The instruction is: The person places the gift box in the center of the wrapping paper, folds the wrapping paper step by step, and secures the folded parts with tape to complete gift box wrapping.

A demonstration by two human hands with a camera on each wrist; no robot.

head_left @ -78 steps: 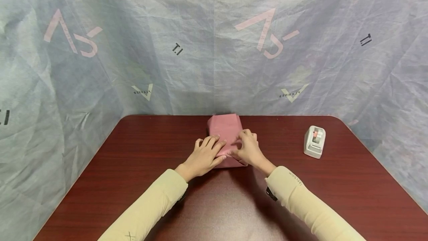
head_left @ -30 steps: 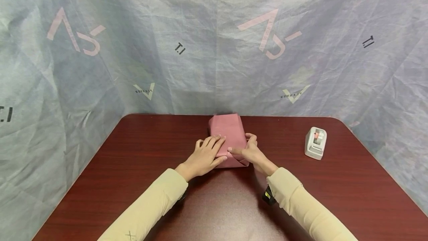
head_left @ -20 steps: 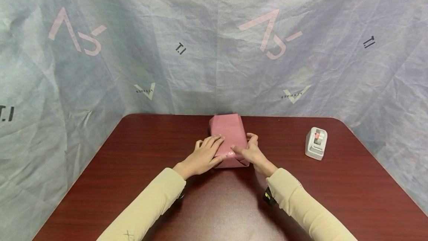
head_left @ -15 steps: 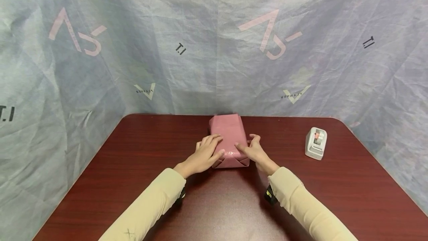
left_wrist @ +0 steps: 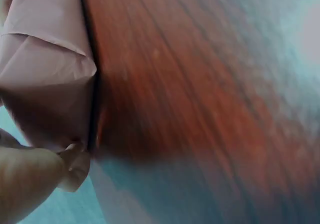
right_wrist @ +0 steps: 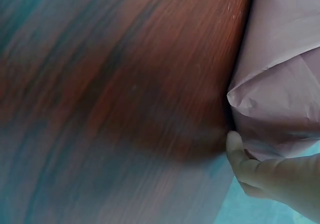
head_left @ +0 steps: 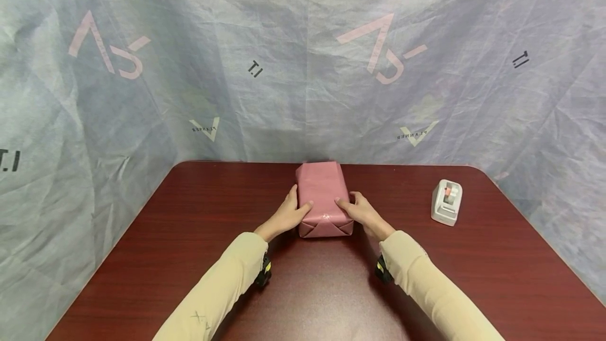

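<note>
A box-shaped package point(head_left: 324, 186) wrapped in pink paper lies on the table between both hands, folded end flaps facing the person. A shiny patch, like clear tape, glints at its near top edge. On its left side the left hand point(head_left: 285, 214) holds it, thumb on top and fingers along the side. The right hand point(head_left: 364, 213) grips the opposite side the same way. In the left wrist view, fingertips point(left_wrist: 75, 159) bend in at the package's lower edge point(left_wrist: 47, 79). The right wrist view has the fingers point(right_wrist: 242, 161) against the package's side point(right_wrist: 280, 89).
A white tape dispenser point(head_left: 446, 202) stands on the right part of the dark red wooden table point(head_left: 227, 193). A grey printed cloth point(head_left: 284, 109) hangs right behind the table's far edge. Dark wrist devices point(head_left: 263, 271) show under both sleeves.
The left hand has moved from lying across the package's top to its left side. The right hand has slid from the near top edge to the right side, baring the folded end flaps.
</note>
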